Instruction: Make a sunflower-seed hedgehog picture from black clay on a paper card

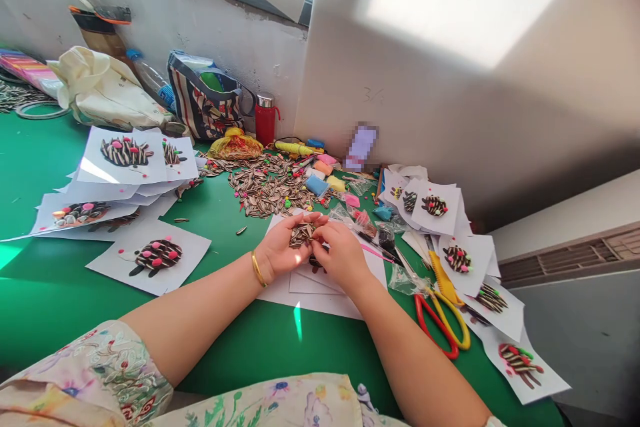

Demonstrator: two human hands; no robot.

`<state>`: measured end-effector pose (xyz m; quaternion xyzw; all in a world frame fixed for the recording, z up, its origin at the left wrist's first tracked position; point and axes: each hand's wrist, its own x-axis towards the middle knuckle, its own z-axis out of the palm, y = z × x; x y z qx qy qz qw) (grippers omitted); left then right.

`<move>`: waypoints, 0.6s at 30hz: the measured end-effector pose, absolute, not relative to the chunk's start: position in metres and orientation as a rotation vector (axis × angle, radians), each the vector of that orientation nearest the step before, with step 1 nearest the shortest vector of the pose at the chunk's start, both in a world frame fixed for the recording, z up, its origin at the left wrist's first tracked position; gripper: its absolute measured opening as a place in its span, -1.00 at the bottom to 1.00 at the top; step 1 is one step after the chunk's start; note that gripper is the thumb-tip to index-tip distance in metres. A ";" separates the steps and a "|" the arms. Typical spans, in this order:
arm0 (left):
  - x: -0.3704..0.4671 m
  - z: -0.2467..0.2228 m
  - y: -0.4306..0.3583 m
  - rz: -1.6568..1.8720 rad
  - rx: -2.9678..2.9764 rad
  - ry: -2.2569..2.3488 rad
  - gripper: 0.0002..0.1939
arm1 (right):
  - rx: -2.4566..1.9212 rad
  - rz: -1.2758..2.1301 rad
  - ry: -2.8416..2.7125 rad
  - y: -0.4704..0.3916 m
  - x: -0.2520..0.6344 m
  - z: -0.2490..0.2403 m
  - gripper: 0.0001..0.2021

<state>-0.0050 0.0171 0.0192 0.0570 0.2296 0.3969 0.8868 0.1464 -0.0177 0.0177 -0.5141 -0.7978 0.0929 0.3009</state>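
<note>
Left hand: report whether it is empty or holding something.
Holding something: striped seeds lie heaped in the upturned, cupped left hand, with the right hand at their edge.

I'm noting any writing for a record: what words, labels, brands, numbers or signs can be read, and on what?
"3/", then an unclear mark: on the pale panel.
Cream bag: faint print, too small to read.
Plastic bottle: label too small to read.
Phone-like device: pixelated, unreadable.

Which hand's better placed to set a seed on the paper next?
Likely the right hand: it's at the seeds, above the paper; the left hand is cupped, holding them.
</note>
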 end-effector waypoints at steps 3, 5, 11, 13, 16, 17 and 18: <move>-0.005 0.021 0.016 0.808 0.108 0.462 -0.77 | -1.375 0.265 -2.053 -0.020 0.145 0.021 -0.92; -0.005 0.022 0.016 0.805 0.101 0.465 -0.79 | -1.369 0.297 -1.988 -0.021 0.145 0.023 -0.92; -0.009 0.021 0.019 0.822 0.021 0.443 -0.81 | -1.369 0.432 -1.814 -0.018 0.158 0.025 -0.87; -0.010 0.020 0.021 0.864 -0.007 0.444 -0.82 | -1.412 0.415 -1.795 -0.015 0.168 0.021 -0.85; -0.012 0.017 0.026 0.925 -0.022 0.489 -0.83 | -1.487 0.470 -1.853 -0.010 0.182 0.013 -0.80; -0.012 0.016 0.027 0.936 -0.021 0.502 -0.82 | -1.519 0.509 -1.893 -0.009 0.185 0.012 -0.81; -0.012 0.015 0.029 0.940 -0.018 0.512 -0.82 | -1.546 0.549 -1.938 -0.009 0.187 0.010 -0.81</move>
